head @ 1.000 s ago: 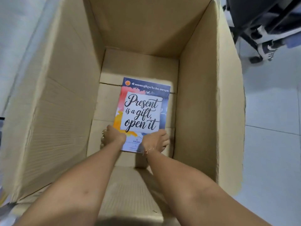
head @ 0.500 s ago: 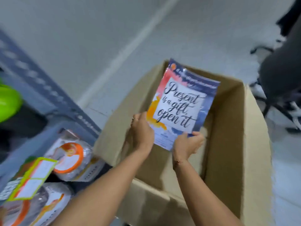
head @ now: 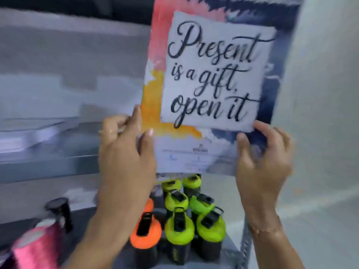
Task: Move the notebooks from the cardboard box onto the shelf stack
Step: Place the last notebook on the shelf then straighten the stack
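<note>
A notebook (head: 213, 74) with a colourful cover reading "Present is a gift, open it" is held up in front of a grey metal shelf (head: 48, 164). My left hand (head: 126, 152) grips its lower left edge, thumb on the cover. My right hand (head: 262, 162) grips its lower right corner. The notebook's top runs out of view. A blurred pale stack (head: 35, 133) lies on the shelf to the left, at about the level of my hands. The cardboard box is out of view.
On the lower shelf stand several bottles with green lids (head: 180, 226) and one with an orange lid (head: 145, 233). A black-capped bottle (head: 60, 210) and a pink object (head: 35, 249) sit at the lower left. A pale wall (head: 320, 113) is at the right.
Both hands lifted the notebook out of the cardboard box and carried it left and up to the shelf. The view swung from the box to the shelf.
</note>
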Demonstrator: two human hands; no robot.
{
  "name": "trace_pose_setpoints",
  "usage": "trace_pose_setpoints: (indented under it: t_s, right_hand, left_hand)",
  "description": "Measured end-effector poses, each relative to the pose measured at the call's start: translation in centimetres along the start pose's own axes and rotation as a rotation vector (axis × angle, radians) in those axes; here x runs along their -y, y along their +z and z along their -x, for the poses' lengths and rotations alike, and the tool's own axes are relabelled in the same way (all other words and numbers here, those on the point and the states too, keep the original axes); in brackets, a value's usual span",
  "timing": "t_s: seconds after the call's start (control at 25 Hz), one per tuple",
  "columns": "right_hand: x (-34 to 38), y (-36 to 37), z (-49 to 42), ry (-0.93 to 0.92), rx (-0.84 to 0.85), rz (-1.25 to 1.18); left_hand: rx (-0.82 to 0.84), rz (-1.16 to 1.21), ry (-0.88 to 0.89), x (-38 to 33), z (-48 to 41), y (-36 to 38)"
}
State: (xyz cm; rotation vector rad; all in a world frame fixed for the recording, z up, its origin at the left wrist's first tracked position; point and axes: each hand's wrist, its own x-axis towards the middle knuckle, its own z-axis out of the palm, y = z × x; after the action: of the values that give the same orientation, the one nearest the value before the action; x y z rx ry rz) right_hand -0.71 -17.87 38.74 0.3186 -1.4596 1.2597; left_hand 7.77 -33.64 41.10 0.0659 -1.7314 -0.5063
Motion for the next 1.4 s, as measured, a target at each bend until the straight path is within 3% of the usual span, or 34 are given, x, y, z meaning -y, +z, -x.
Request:
trace_pose_setpoints:
  t_s: [0.12,0.2,0.36,0.56,0.84,1.4]
  right_hand:
    - [2.3,6.0,-4.6,0.088,0.31,0.011]
    - [2.4,9.7,-6.6,0.137,0.495,0.147]
    - [1.4,13.2,-6.7,0.125,0.901,0.51]
    - [1.0,11.7,-6.2,0.167,0.852,0.43]
    - [0.9,6.5,-5.1,0.231,0.938,0.134]
    - [1.0,5.2,-4.9,0.204,0.818,0.122]
  left_hand:
    - [0.024,-0.119,-0.12,1.9,-5.3,-0.4]
    - [0.088,-0.179,-0.174,3.6,-7.6,0.6]
    - [0.49,-0.375,-0.337,6.1,-8.6,1.4]
    - [0.584,-0.289,-0.308,5.3,-7.5,-0.1]
    - [0.555,-0.173,-0.329,5.9,-7.2,-1.8]
    - [0.424,-0.256,-0.204,5.4,-5.9,-2.2]
